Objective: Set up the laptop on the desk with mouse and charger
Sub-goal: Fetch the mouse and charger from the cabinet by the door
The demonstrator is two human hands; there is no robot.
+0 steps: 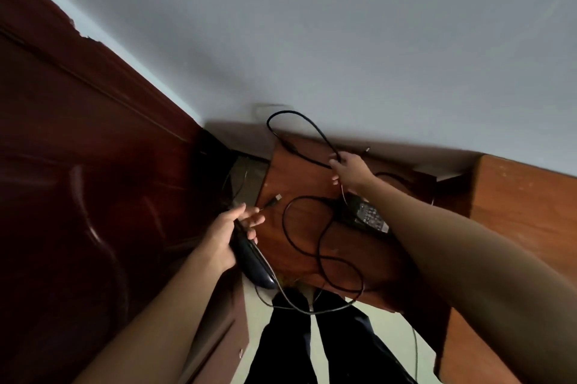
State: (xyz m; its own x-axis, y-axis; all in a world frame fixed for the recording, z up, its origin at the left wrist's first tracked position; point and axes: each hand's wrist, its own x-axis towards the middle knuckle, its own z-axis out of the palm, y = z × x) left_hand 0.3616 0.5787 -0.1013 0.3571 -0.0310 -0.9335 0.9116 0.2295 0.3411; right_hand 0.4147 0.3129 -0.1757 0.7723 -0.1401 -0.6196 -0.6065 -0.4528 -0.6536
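A black charger brick (368,215) lies on the small wooden desk (299,171), its thick black cable (321,246) looping over the top and past the front edge. My right hand (349,169) grips this cable near the desk's back and lifts a loop of it up against the wall. At the desk's left edge, my left hand (229,227) holds a dark mouse (254,261). Its fingers pinch the thin grey mouse cable (312,311), and the USB plug (278,197) sticks out over the desk.
A dark red-brown wooden door (78,165) stands close on the left. A white wall socket (260,110) sits just above the desk's back corner. Taller wooden furniture (518,211) adjoins on the right. My legs in dark trousers (293,346) stand on the pale floor below.
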